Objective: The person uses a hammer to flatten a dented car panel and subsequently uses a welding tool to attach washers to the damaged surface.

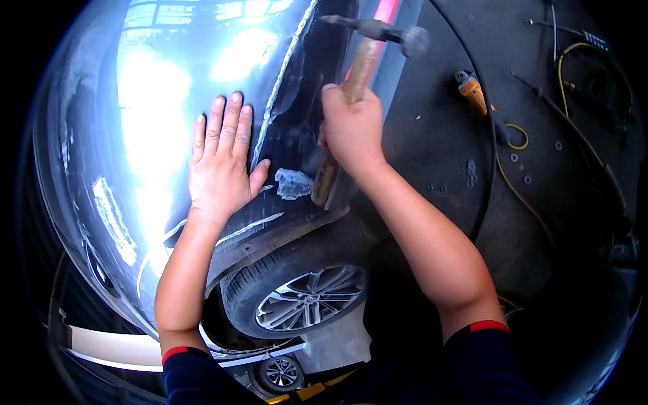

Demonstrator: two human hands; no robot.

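Observation:
My left hand [226, 162] lies flat with fingers stretched on the shiny dark car body panel [152, 88]. Just right of its fingertips runs a pale, rough seam [280, 77]. My right hand [354, 128] is wrapped round the wooden handle of a hammer [364, 64]. The hammer's metal head, slightly blurred, is at the top, with a pointed end to the left and a round face to the right. Below my fist the handle's lower end shows in front of the panel's edge. A scraped, bare patch [293, 183] sits between my two hands.
A wheel [310, 300] sits in the arch nearest me. On the dark floor at right lie an orange power tool [476, 98], a black hose [480, 74], a yellow cable [520, 192] and several washers [528, 179]. Another wheel [280, 372] shows at the bottom.

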